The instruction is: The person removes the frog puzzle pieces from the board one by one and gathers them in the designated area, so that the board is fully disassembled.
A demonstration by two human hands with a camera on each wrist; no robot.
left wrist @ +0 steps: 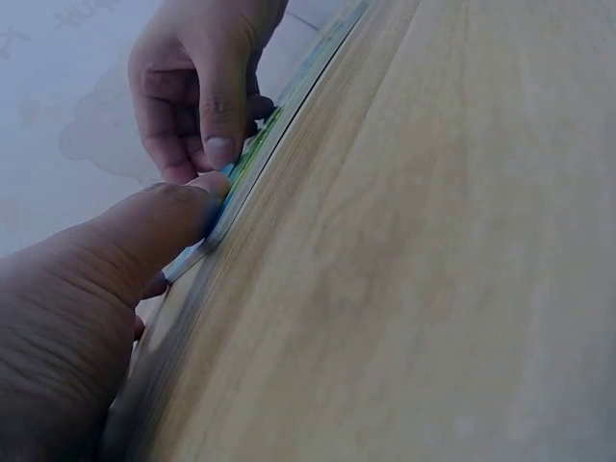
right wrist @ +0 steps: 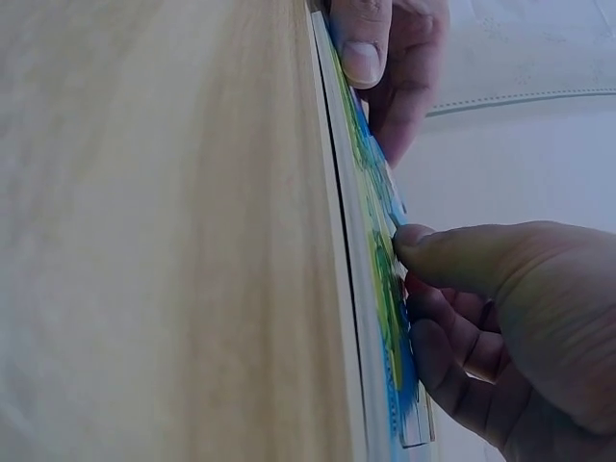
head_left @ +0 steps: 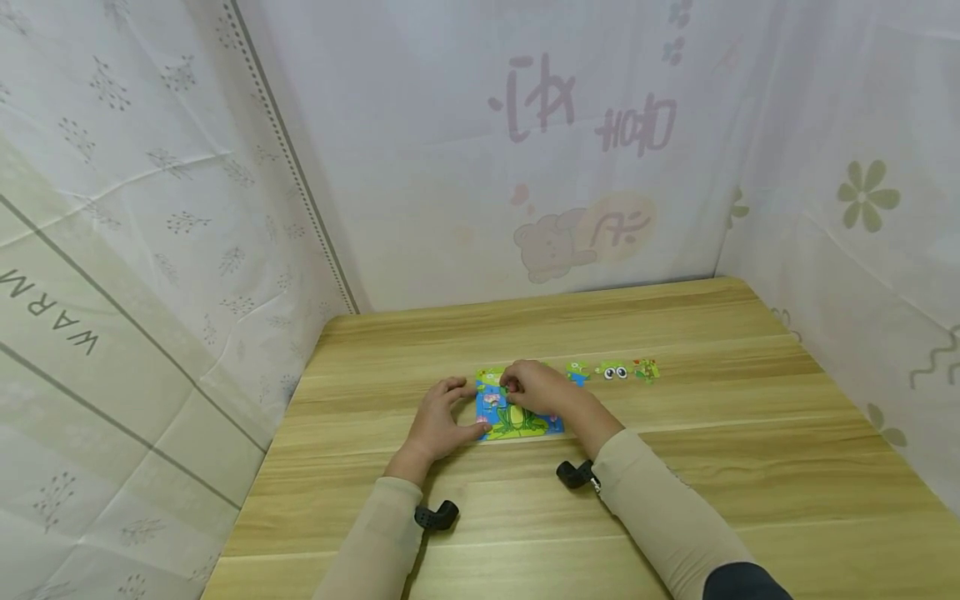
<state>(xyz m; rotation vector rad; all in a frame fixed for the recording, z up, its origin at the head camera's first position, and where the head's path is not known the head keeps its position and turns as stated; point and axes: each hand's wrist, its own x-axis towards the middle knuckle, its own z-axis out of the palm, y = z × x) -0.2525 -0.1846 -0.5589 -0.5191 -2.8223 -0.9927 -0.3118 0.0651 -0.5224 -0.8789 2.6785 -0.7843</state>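
Observation:
A frog jigsaw puzzle (head_left: pixel 519 422) lies in a flat tray on the wooden table, showing a green frog on blue and green. My left hand (head_left: pixel 438 421) is at its left side, the thumb pressing on the near left corner and the fingers curved by the left edge. Over the puzzle's upper middle, my right hand (head_left: pixel 542 387) pinches what looks like a puzzle piece, with a little red showing between thumb and fingers. The fingers hide most of that piece. In the right wrist view, the right thumb (right wrist: pixel 452 255) is close above the puzzle surface (right wrist: pixel 371 192).
To the right of the puzzle lie loose pieces: a blue-green piece (head_left: pixel 577 375), one with two frog eyes (head_left: pixel 615 372) and a green one with red spots (head_left: pixel 647 370). Printed curtains (head_left: pixel 450 167) stand around the wooden table (head_left: pixel 712 400). A black wrist camera (head_left: pixel 437 516) is on the left sleeve.

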